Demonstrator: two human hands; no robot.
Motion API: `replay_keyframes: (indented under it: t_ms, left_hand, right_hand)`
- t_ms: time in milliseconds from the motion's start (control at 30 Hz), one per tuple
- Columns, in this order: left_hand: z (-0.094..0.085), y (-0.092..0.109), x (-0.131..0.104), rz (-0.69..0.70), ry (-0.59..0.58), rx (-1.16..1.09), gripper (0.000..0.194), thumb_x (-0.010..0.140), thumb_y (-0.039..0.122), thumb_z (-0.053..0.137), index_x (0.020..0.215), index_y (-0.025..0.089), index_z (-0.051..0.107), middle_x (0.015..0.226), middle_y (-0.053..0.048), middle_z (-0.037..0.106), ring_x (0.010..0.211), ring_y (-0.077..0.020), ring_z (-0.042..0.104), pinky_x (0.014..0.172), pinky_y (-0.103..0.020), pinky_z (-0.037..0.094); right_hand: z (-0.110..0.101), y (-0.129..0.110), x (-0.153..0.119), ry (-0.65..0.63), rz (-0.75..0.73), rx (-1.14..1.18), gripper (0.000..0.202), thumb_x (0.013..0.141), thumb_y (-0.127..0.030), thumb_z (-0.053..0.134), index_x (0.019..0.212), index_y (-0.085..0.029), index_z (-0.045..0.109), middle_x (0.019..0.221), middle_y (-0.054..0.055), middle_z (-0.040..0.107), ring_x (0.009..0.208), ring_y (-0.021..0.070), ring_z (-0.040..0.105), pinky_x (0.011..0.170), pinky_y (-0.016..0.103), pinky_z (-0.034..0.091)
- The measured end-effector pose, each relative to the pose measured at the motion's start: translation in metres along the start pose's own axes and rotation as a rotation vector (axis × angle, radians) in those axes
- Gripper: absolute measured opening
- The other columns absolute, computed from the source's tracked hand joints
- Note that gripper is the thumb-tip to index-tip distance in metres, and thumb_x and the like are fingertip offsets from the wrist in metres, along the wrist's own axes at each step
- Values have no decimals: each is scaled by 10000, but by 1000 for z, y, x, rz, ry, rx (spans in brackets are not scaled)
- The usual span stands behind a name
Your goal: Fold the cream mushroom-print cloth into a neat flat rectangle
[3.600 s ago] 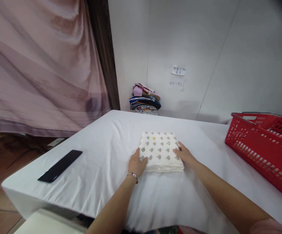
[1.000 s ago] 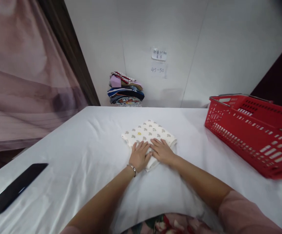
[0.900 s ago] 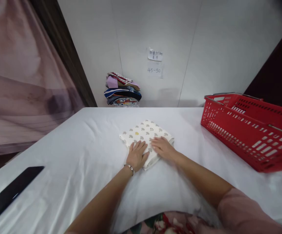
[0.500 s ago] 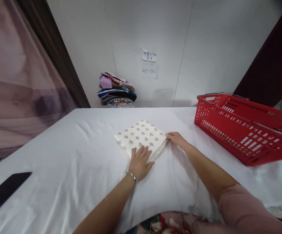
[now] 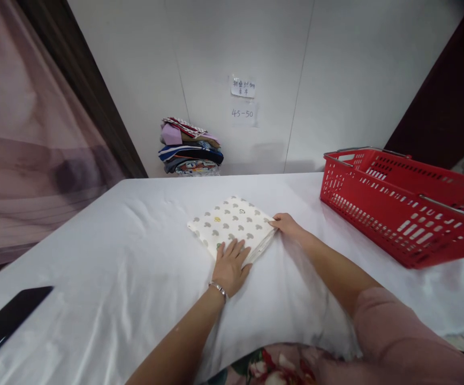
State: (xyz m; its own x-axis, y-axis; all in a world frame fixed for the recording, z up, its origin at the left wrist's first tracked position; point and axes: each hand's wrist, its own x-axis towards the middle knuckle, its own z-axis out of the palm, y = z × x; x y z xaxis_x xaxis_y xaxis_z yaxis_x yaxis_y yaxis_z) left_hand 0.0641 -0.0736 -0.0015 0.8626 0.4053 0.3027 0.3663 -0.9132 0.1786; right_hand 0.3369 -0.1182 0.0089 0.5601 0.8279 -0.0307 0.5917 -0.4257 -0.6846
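A folded cream cloth (image 5: pixel 232 223) with grey tree prints lies on the white table cover (image 5: pixel 127 251), turned like a diamond. My left hand (image 5: pixel 232 265) rests flat on its near corner, fingers spread, a thin bracelet at the wrist. My right hand (image 5: pixel 288 224) touches the cloth's right corner, fingertips at the stacked edges. Neither hand lifts the cloth.
A red plastic basket (image 5: pixel 400 208) stands on the table at the right. A black flat device (image 5: pixel 7 323) lies near the left front edge. A stack of folded clothes (image 5: pixel 189 153) sits against the white wall beyond the table. A pinkish curtain (image 5: pixel 23 133) hangs at the left.
My right hand slid from the top of the cloth to its right corner. My left hand moved back to the near corner. The view turned right, showing more of the basket.
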Motion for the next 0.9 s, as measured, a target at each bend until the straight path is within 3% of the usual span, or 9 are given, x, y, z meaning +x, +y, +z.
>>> replay_keyframes:
  t_ms: [133,233,367,467,567,667,900]
  left_hand:
    - [2,-1,-1,13,14,0,408,879,352,445,1265,244,517,1389,-61,451,1312,-283,346,1094,-554,194]
    - [3,-1,-1,11,21,-1,415,875,349,452,1273,245,509,1391,-62,449,1315,-285,340,1094,-557,193]
    - [1,2,-2,8,16,-2,420,862,351,474,1268,251,512,1385,-65,456,1313,-283,343,1093,-556,200]
    - [-1,4,-3,5,-3,5,450,855,363,479,1289,244,488,1402,-72,434,1322,-287,326,1090,-562,200]
    - [0,5,-6,9,-20,13,506,843,380,489,1322,225,445,1426,-83,397,1332,-292,307,1094,-563,192]
    - [4,4,-7,17,-3,10,538,841,399,486,1344,225,412,1438,-83,378,1342,-293,287,1099,-569,177]
    - [6,4,-8,11,1,-16,555,836,396,489,1359,239,391,1447,-84,361,1350,-302,268,1094,-580,188]
  right_hand:
    - [-6,-4,-3,-17,-25,-111,185,746,-310,577,791,-157,671,707,21,652,683,154,574,623,237,409]
    - [-7,-22,-8,7,-70,-201,205,753,-278,571,893,-163,668,929,74,668,893,212,581,777,289,417]
    - [8,-51,-21,49,-362,-298,443,838,-336,479,1255,-189,495,1378,97,432,1267,230,361,1016,346,286]
    - [23,-61,-26,-45,-510,-432,537,881,-421,403,1365,-192,361,1485,97,269,1369,238,186,1073,419,191]
    - [31,-58,-23,-164,-461,-523,509,885,-460,379,1331,-216,401,1462,91,318,1367,233,194,1069,471,173]
    - [33,-59,-16,-181,-455,-543,469,880,-453,387,1286,-223,444,1425,90,379,1340,225,256,1057,486,193]
    - [46,-81,28,-149,-419,-544,623,901,-493,322,1425,-160,262,1525,98,164,1400,245,102,1096,451,121]
